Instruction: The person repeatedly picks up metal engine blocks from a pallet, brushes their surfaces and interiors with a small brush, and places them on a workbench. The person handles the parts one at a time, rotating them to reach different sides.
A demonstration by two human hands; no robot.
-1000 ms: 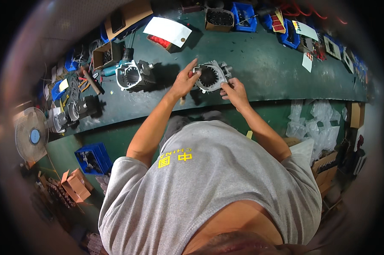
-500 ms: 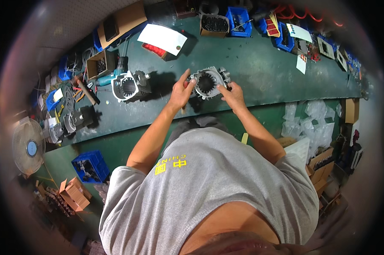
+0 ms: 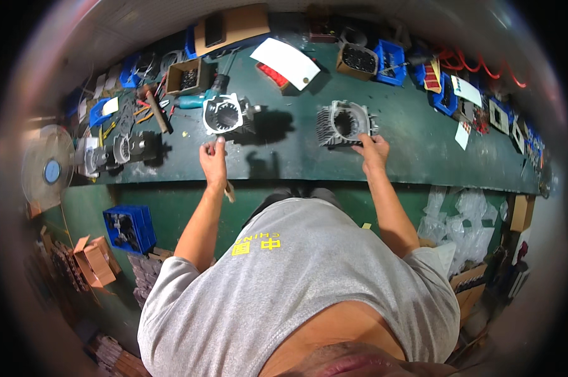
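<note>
Now, gripping the right housing [image 3: 345, 125] by its near right corner with the right hand [image 3: 374, 154], thumb over the rim, fingertips against the outer edge. With the left hand [image 3: 214, 164] at the near edge of the left housing [image 3: 223, 115], thumb and fingers drawn together; impossible to tell whether touching it, or whether holding the tan thing [image 3: 230, 191] beside the wrist.

Resting on the bench [image 3: 296, 163], ahead of the body and somewhat to the right: the right housing, grey, ribbed, hollow. Probably stiff cast metal with fair weight, not soft anywhere; perhaps slick if oily, though no oil to be made out. Likely tough overall, but possibly easy to chip along the thin fins. Best taken by the thick rim, from both sides, rather than by the fins or small projections.

Facing upward with the round bore, with fins to the left and projections to the right. Longest, as seen, from left to right, roughly along the bench's front edge; too hidden underneath to judge for depth.

Just behind the left housing, a teal driver [image 3: 193, 100]; farther left, a hammer [image 3: 157, 114]. Toward the back, from left to right: red parts [image 3: 271, 74] under a white sheet [image 3: 285, 61], a carton [image 3: 354, 75] of black pieces, a blue bin [image 3: 391, 79]. At far left, a fan [image 3: 48, 157].
</note>
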